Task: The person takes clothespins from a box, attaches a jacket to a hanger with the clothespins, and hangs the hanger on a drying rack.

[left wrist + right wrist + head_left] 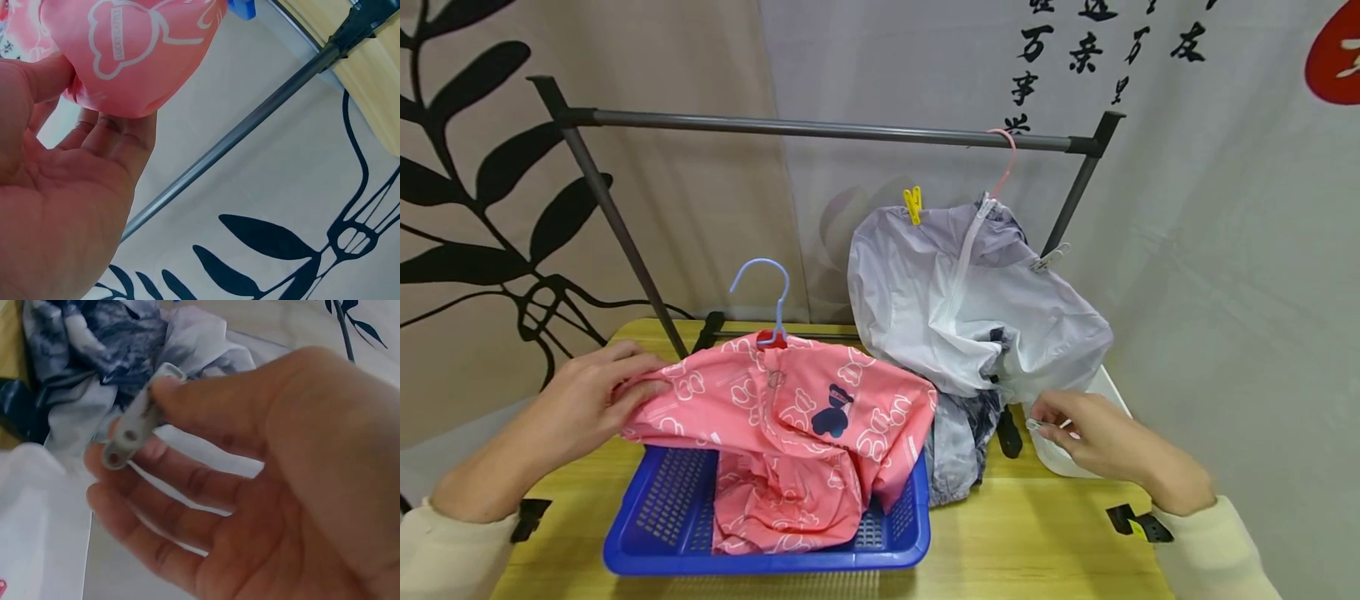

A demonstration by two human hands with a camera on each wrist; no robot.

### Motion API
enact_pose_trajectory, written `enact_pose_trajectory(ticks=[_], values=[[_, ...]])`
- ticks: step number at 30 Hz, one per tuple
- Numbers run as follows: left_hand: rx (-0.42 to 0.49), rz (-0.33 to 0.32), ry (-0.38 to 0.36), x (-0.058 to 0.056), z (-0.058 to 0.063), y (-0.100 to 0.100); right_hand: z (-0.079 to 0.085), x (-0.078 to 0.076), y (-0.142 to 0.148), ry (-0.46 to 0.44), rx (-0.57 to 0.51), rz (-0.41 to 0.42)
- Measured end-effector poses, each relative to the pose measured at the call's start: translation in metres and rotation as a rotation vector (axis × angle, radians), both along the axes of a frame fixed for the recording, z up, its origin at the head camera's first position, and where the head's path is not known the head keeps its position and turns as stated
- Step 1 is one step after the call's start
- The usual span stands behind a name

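My left hand (583,404) grips one sleeve of a pink jacket (876,375) with white bear outlines, thumb on top and fingers beneath. A light blue hanger (780,310) sticks up from the jacket's collar, its hook hanging on nothing. The jacket's lower part lies in a blue basket (655,550). Between thumb and fingers, my right hand (1101,433) pinches a whitish clothespin (136,428), just above a white bin (1060,461). Behind it, a pale grey-white jacket (910,283) hangs by a pink hanger (1010,162) from the rack's bar (790,127).
A yellow clothespin (912,205) and a white clothespin (1049,258) sit on the hanging jacket's shoulders. The rack's slanted legs stand on a wooden table (1000,542). A printed cloth backdrop (1210,250) closes off the back. Black tape pieces (1138,525) mark the table.
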State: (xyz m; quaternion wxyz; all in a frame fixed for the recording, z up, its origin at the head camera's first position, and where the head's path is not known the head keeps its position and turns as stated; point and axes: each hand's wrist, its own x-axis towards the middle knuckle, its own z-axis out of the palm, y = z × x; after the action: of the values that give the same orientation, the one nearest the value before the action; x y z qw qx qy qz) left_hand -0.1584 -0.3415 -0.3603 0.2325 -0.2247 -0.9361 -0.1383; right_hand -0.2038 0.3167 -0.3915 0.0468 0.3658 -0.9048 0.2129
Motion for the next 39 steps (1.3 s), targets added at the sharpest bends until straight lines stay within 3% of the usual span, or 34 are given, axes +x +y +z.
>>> enact_pose_trajectory(ticks=[9,17,32,39], values=[[-0.002,-0.011,-0.135,0.001,0.004,-0.007,0.003,-0.002,-0.017,0.152,-0.065,0.067],[0.001,-0.024,-0.221,0.004,0.006,-0.014,0.007,-0.002,-0.031,0.15,-0.075,0.043],[0.0,-0.115,-0.063,-0.003,0.003,-0.018,0.018,-0.005,-0.062,0.2,-0.142,0.08],[-0.008,-0.096,-0.018,-0.004,0.0,-0.017,0.017,-0.007,-0.073,0.176,-0.189,0.109]])
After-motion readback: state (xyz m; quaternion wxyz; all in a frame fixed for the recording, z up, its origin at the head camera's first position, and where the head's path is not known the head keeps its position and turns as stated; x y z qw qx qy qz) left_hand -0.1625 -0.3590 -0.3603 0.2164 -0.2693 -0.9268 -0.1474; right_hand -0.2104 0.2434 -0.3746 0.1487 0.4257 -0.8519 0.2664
